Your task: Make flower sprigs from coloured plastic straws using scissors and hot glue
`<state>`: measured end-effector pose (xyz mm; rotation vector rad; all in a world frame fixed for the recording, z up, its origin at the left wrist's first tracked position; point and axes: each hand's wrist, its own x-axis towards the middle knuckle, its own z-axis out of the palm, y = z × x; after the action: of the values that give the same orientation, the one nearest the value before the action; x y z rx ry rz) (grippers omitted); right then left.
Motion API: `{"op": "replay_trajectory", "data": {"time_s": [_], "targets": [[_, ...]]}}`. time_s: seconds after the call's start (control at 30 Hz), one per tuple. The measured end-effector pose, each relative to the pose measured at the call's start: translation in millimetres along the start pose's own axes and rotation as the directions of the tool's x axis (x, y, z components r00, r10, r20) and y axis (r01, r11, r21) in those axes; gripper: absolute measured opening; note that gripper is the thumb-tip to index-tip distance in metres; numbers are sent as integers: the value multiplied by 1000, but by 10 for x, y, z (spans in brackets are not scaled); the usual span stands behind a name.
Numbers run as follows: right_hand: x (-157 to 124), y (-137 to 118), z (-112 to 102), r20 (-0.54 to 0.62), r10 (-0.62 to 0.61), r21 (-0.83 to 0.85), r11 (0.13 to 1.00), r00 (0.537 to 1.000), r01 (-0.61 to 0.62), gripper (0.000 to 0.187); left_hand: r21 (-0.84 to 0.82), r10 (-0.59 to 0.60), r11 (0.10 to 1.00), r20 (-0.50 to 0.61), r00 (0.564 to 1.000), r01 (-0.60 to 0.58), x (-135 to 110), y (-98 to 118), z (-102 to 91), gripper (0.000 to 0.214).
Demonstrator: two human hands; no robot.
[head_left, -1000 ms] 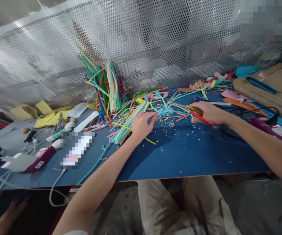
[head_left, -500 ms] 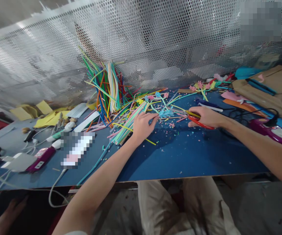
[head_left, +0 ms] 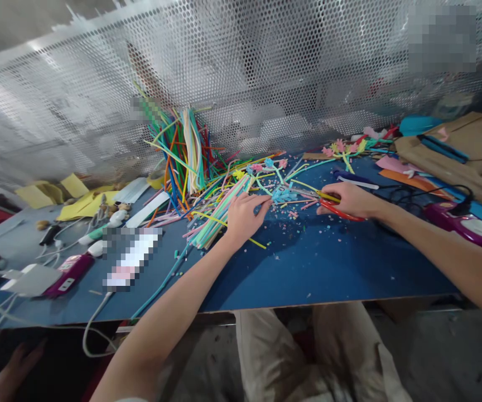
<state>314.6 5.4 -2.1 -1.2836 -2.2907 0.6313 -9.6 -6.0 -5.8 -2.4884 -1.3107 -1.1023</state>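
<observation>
The left hand [head_left: 245, 218] reaches in from the near left, forearm slanting up toward the middle, palm turned down over a bundle of pastel stems [head_left: 206, 230]. Its thumb and index finger are brought together, pinching the left side of a fuzzy light-blue cluster [head_left: 283, 194], which sits between the two hands on the far half of the blue table [head_left: 308, 279].

The right hand [head_left: 347, 200] comes from the right, its forearm sloping toward the far left. Its fingers are curled round the red-and-yellow handles of a pair of scissors [head_left: 345, 213], with the blades pointing left toward the cluster (how far the blades are parted is too small to tell).

The table's near edge [head_left: 299, 305] runs across in front of the person's light trousers [head_left: 274, 352], and the left forearm passes over it. Between that edge and the hands lies a broad stretch of blue surface, dotted with clippings [head_left: 293, 214]. On the far side, a perforated metal panel [head_left: 287, 72] rises, bounding the room for moving. Upright stems [head_left: 191, 151] stand on the far left, a purple power strip [head_left: 462, 223] lies beside the right forearm, and brown paper [head_left: 471, 151] takes up the far right.
</observation>
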Motion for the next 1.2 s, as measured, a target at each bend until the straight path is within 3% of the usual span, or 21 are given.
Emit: {"op": "replay_trajectory", "data": {"time_s": [0.2, 0.37, 0.53, 0.67, 0.73, 0.8, 0.87, 0.97, 1.1, 1.2], "targets": [[-40, -99, -8, -68, -38, -26, 999, 997, 36, 49, -6, -2, 1000, 0, 1000, 2, 4, 12, -17, 28], [-48, -132, -43, -225, 33, -45, 998, 974, -44, 61, 5, 24, 1000, -17, 1000, -24, 9, -11, -11, 27], [39, 106, -64, -269, 145, -172, 966, 952, -195, 57, -3, 31, 1000, -21, 999, -31, 15, -29, -6, 27], [91, 399, -128, -332, 373, -321, 819, 866, -476, 59, -27, 27, 999, -19, 999, -27, 15, -24, -12, 25], [98, 516, -196, -383, 436, -279, 786, 815, -552, 62, -27, 23, 999, -14, 1000, -23, 12, -17, -15, 25], [97, 581, -267, -415, 450, -198, 804, 791, -561, 62, -24, 15, 1000, -12, 1000, -15, 9, -9, -19, 25], [97, 583, -311, -435, 420, -146, 840, 797, -523, 59, -26, 10, 1000, -14, 1000, -11, 5, 0, -23, 25], [97, 488, -268, -426, 347, -195, 866, 835, -460, 55, -42, 14, 999, -16, 1000, -15, 0, 10, -31, 25], [78, 334, -60, -261, 265, -359, 866, 928, -348, 53, -66, 0, 998, -1, 1000, 0, -4, 26, -46, 25], [43, 272, 21, -170, 210, -431, 863, 963, -264, 59, -54, -16, 998, 1, 1000, 16, -5, 36, -51, 24]]}}
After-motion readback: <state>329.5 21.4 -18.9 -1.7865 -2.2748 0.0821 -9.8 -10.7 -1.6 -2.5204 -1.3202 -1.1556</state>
